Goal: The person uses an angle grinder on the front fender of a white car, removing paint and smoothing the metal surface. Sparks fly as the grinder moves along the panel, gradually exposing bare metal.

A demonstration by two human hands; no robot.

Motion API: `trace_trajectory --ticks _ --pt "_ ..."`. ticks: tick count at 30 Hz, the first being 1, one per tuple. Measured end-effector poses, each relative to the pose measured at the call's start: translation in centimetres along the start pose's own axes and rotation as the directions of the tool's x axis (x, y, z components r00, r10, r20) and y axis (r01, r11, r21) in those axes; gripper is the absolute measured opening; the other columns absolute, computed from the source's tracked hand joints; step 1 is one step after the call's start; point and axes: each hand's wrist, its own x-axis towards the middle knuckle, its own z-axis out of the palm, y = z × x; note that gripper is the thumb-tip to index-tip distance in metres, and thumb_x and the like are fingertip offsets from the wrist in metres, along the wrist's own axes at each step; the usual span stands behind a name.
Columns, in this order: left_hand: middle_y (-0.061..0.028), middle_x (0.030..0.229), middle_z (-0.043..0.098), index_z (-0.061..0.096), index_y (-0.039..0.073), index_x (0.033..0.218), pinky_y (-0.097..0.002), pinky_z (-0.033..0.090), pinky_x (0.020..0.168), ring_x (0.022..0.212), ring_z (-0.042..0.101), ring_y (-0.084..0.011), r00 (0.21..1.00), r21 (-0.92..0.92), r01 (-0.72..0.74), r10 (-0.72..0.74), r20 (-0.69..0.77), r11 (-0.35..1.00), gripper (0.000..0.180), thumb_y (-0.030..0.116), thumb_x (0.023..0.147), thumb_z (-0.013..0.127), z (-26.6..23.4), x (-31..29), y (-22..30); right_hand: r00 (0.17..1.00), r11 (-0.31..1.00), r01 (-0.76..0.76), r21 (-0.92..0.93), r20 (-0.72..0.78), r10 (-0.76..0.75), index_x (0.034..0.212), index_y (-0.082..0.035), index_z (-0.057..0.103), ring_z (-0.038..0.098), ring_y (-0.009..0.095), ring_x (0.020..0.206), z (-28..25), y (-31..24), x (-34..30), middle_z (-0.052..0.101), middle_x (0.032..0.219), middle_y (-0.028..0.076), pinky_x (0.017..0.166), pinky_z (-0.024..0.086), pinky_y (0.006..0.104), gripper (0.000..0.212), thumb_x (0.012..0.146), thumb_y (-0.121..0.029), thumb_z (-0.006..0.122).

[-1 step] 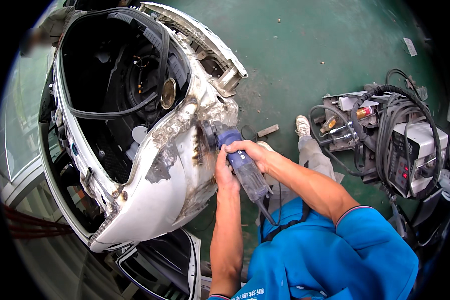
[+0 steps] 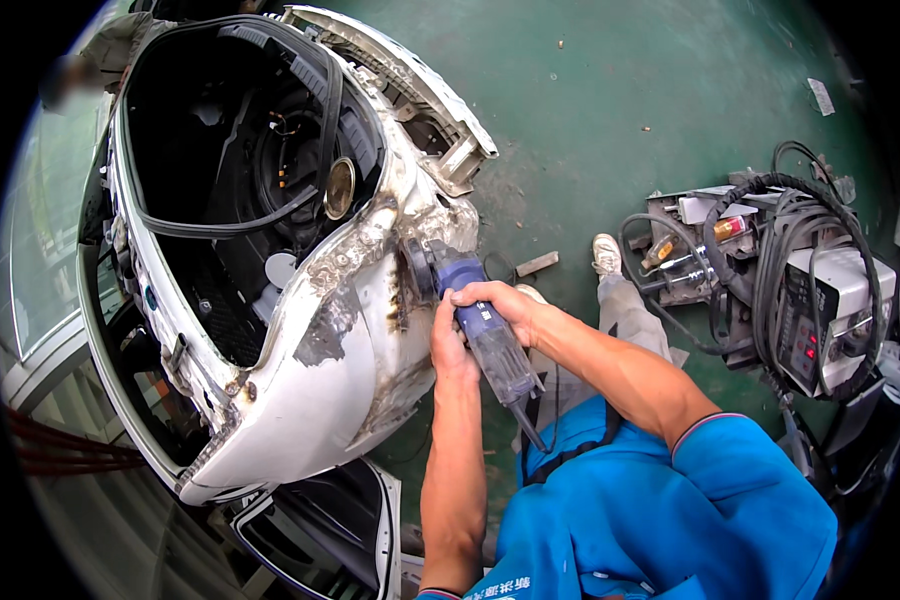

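Note:
Both my hands are closed around a blue angle grinder (image 2: 494,345). My left hand (image 2: 451,348) grips it from the left side of its body, and my right hand (image 2: 502,304) wraps over it from the right. The grinder's head points away from me, its disc (image 2: 419,270) standing against the rear corner of a white car body (image 2: 300,410). Around the disc the metal is scorched brown and ground bare, with a rough grey patch to the left. Whether the disc is spinning I cannot tell. A dark cord (image 2: 532,428) runs from the grinder's rear toward my waist.
The open trunk (image 2: 220,290) with a loose black rubber seal (image 2: 232,229) lies beyond the corner. On the right, a welding machine (image 2: 820,310) stands with coiled black cables (image 2: 770,250). A small block (image 2: 537,264) lies on the green floor (image 2: 610,110) near my shoes. A dark trim panel (image 2: 330,530) sits below the car.

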Motion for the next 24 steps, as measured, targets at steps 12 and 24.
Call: trace_trajectory --ticks 12,24 --pt "-0.009 0.11 0.071 0.065 0.005 0.12 -0.0364 0.059 0.089 0.099 0.071 -0.0198 0.996 -0.042 0.008 -0.004 0.085 0.999 0.039 0.039 0.102 0.061 -1.8 0.8 -0.1 0.998 1.0 0.028 0.013 -0.058 -0.027 0.107 -0.006 0.067 0.074 0.027 0.075 1.2 1.2 -0.4 0.072 0.091 0.012 0.067 0.064 0.0436 0.031 0.087 -0.028 0.074" --pt "-0.0088 0.108 0.068 0.062 0.003 0.121 -0.0359 0.058 0.088 0.098 0.069 -0.0195 0.988 -0.125 0.02 -0.001 0.153 0.992 0.037 0.036 0.103 0.062 -2.2 1.5 0.2 0.993 0.997 0.072 0.033 -0.093 -0.069 0.106 -0.008 0.068 0.072 0.022 0.074 2.2 1.2 0.2 0.072 0.091 0.007 0.072 0.062 0.0397 0.026 0.087 -0.025 0.073"
